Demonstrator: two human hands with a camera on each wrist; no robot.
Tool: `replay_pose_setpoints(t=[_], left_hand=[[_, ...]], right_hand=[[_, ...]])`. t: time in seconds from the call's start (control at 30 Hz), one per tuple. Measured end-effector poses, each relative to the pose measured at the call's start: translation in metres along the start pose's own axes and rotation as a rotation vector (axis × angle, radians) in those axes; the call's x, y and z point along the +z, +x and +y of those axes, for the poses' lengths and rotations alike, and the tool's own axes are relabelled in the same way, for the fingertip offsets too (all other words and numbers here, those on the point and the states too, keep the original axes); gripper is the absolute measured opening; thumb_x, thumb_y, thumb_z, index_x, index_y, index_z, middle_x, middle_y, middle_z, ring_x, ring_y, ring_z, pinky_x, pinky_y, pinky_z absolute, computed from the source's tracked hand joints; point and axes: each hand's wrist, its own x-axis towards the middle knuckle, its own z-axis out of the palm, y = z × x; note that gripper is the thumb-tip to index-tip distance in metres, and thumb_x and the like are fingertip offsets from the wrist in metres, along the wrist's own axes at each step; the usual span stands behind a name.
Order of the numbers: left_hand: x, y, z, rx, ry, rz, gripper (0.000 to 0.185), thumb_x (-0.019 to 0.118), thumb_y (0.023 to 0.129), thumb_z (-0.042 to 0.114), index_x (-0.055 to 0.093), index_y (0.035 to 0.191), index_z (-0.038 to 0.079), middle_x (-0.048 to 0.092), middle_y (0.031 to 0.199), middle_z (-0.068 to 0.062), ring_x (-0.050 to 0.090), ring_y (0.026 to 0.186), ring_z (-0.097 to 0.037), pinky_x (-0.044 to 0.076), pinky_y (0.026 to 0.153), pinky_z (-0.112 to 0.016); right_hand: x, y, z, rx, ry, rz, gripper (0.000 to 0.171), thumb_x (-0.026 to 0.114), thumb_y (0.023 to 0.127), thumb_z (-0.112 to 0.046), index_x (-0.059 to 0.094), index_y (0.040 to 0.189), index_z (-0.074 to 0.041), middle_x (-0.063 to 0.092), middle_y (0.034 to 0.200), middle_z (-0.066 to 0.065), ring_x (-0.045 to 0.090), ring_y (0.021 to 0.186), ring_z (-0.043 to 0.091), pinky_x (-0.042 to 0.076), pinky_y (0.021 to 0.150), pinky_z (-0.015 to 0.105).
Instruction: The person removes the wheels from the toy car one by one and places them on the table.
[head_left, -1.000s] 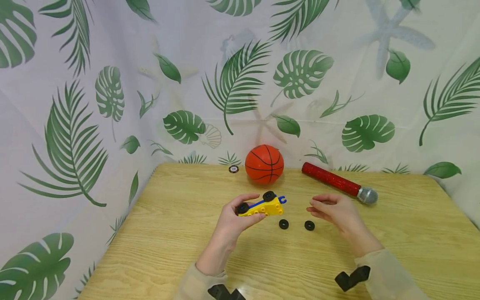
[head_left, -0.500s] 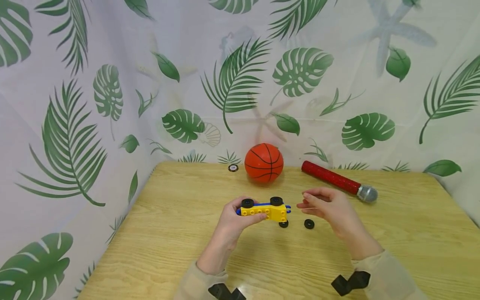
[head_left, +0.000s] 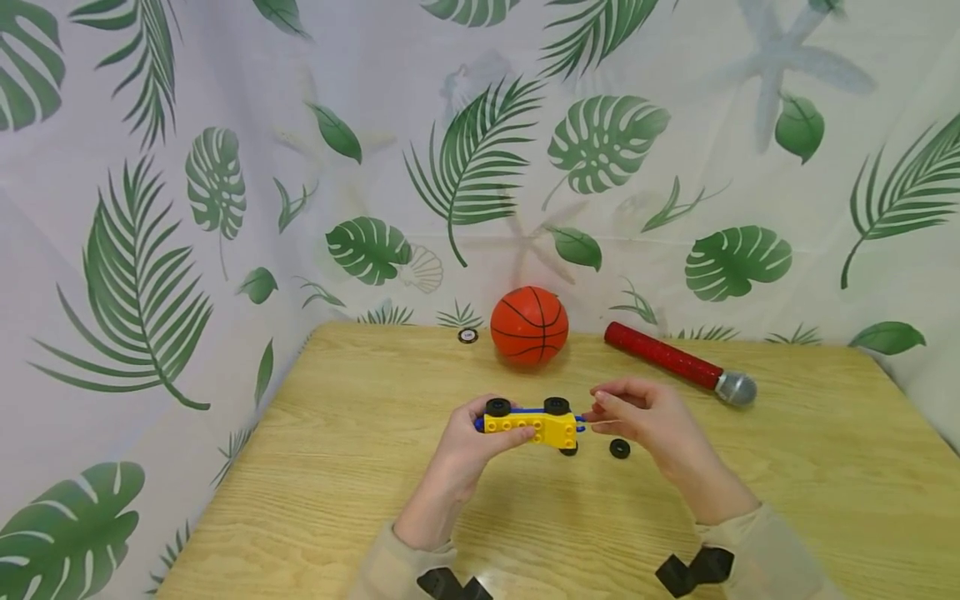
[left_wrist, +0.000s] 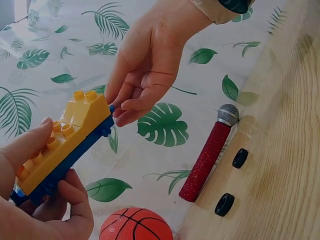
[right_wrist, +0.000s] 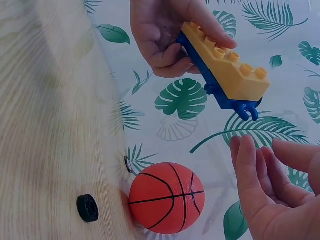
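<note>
My left hand (head_left: 459,446) holds a yellow and blue toy block car (head_left: 557,432) above the table, thumb on its studded yellow side. Two black wheels (head_left: 557,406) are on the car's upper side in the head view. Bare blue axle ends (left_wrist: 104,131) show on its other side in the left wrist view. My right hand (head_left: 660,425) is by the blue hook (right_wrist: 246,110) at the car's end, fingers slightly bent, holding nothing visible. Contact with the hook is unclear. Two loose black wheels lie below: one (head_left: 619,449) near my right hand, another (head_left: 569,450) partly behind the car.
Toward the back of the wooden table (head_left: 360,483) sits an orange basketball (head_left: 529,327), with a small round chip (head_left: 468,336) to its left. A red glittery microphone (head_left: 667,357) lies to the right. Leaf-patterned cloth (head_left: 300,208) hangs behind and at the left.
The car has turned level and shifted slightly right in my left hand, now partly covering one loose wheel. My right hand has moved left toward the car's hook.
</note>
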Motion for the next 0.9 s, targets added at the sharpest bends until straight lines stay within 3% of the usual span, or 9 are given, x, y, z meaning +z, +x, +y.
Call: replay_pose_setpoints(t=[0.37,0.9], left_hand=[[0.003,-0.003,0.004,-0.086,-0.143,-0.092,0.037,0.073,0.085,-0.006,0.056,0.118,-0.003,0.062,0.116,-0.019,0.068,0.101,-0.026,0.059,0.085,-0.039],[0.001,-0.003,0.002,-0.069,-0.126,-0.097,0.052,0.072,0.085,-0.006,0.052,0.133,0.003,0.056,0.125,-0.02,0.066,0.104,-0.025,0.059,0.087,-0.039]], right_hand=[[0.006,-0.003,-0.004,0.002,-0.045,-0.062,0.043,0.06,0.099,-0.016,0.052,0.129,0.014,0.068,0.104,0.003,0.07,0.092,0.011,0.06,0.084,0.031],[0.011,-0.005,-0.002,-0.013,-0.058,-0.144,0.044,0.06,0.099,-0.013,0.051,0.131,0.015,0.064,0.12,0.017,0.068,0.095,0.01,0.06,0.086,0.032]])
